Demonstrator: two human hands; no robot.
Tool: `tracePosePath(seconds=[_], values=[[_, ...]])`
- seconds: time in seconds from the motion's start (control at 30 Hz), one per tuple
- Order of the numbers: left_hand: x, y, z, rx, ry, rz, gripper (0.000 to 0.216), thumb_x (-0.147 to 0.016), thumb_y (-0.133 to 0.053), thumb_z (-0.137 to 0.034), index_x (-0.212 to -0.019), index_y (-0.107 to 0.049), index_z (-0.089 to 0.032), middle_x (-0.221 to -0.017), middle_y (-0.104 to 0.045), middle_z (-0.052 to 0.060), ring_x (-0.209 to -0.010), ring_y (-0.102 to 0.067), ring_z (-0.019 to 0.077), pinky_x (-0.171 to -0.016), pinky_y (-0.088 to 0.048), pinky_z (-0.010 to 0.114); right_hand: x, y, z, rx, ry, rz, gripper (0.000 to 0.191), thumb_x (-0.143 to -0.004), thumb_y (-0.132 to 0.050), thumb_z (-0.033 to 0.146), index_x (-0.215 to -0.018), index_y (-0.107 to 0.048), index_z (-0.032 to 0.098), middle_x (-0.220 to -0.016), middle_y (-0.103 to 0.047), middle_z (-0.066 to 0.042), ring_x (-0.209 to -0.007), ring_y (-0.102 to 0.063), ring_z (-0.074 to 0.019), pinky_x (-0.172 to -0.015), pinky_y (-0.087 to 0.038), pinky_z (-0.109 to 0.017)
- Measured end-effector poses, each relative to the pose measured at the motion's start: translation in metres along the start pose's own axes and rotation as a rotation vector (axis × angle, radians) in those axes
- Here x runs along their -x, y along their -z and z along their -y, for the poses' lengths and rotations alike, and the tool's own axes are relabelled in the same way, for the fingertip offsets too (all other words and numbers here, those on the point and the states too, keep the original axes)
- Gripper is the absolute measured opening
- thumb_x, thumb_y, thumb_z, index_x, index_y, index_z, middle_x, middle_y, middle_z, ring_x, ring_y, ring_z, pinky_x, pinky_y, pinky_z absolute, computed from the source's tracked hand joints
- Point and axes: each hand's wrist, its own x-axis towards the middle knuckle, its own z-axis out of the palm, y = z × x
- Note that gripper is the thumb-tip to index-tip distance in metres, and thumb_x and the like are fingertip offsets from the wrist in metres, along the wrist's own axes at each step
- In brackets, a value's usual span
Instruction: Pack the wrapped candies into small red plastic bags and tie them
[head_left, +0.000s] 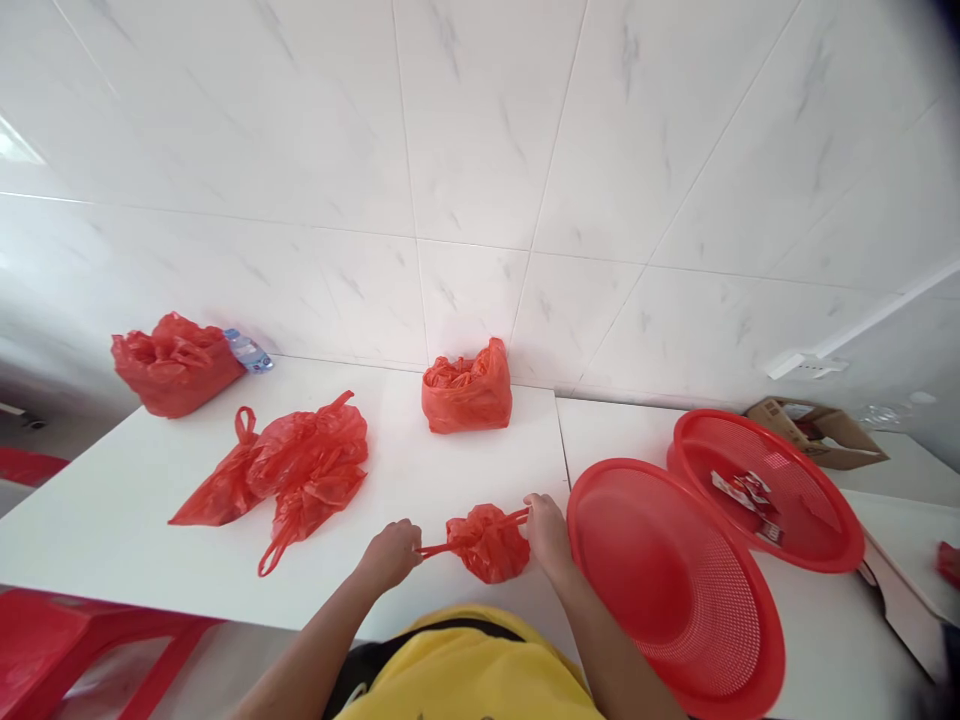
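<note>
A small red plastic bag [491,555] lies on the white table [405,450] right in front of me, bunched in its middle. Its two handles are drawn out to either side. My left hand [395,553] is closed around the left handle, and my right hand [547,530] grips the right one. What the bag contains is hidden. To the left, several filled red bags [307,465] lie together with their tops twisted. Close by my right forearm stands a red plastic basket [622,560] with a perforated wall.
A second red basket [817,500] behind it holds several small packets [750,490]. An open cardboard box [847,453] sits farther right. Against the tiled wall stand a red bag bundle [469,395], another larger one [180,370] and a plastic bottle [247,350]. A red stool [82,630] is at lower left.
</note>
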Motion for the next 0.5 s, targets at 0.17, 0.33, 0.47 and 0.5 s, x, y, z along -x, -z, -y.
tracePosePath(seconds=[0.17, 0.33, 0.47, 0.5], values=[[-0.01, -0.007, -0.039, 0.121, -0.178, -0.035, 0.065, -0.068, -0.069, -0.036, -0.129, -0.05, -0.025, -0.134, -0.052, 0.009, -0.121, -0.05, 0.0248, -0.098, -0.042, 0.033, 0.003, -0.008, -0.012, -0.098, -0.019, 0.062, 0.048, -0.086, -0.038, 0.033, -0.127, -0.053, 0.013, -0.124, -0.06, -0.015, -0.113, -0.058, -0.0233, -0.092, -0.044, -0.031], [-0.02, -0.033, -0.077, -0.034, -0.332, 0.069, 0.08, -0.06, -0.075, -0.034, -0.135, -0.045, -0.028, -0.147, -0.039, 0.013, -0.123, -0.048, 0.0363, -0.094, -0.046, 0.045, 0.019, -0.031, -0.03, -0.31, -0.078, 0.304, 0.071, -0.081, -0.045, 0.046, -0.14, -0.035, 0.007, -0.137, -0.051, -0.019, -0.12, -0.054, -0.0246, -0.099, -0.043, -0.034], [-0.028, -0.032, -0.065, -0.108, -0.23, 0.118, 0.029, -0.073, -0.058, -0.018, -0.1, -0.067, -0.024, -0.111, -0.067, 0.009, -0.098, -0.064, 0.0289, -0.083, -0.05, 0.039, 0.032, -0.031, -0.037, -0.384, -0.13, 0.353, 0.082, -0.078, -0.044, 0.059, -0.142, -0.03, 0.009, -0.126, -0.058, -0.019, -0.111, -0.06, -0.0258, -0.093, -0.046, -0.034], [-0.029, -0.026, -0.057, -0.101, -0.194, 0.092, 0.026, -0.073, -0.056, -0.015, -0.095, -0.067, -0.023, -0.104, -0.069, 0.008, -0.096, -0.065, 0.0278, -0.082, -0.05, 0.038, 0.034, -0.029, -0.039, -0.381, -0.145, 0.336, 0.083, -0.077, -0.044, 0.061, -0.142, -0.031, 0.01, -0.122, -0.06, -0.018, -0.11, -0.061, -0.0262, -0.092, -0.047, -0.034]])
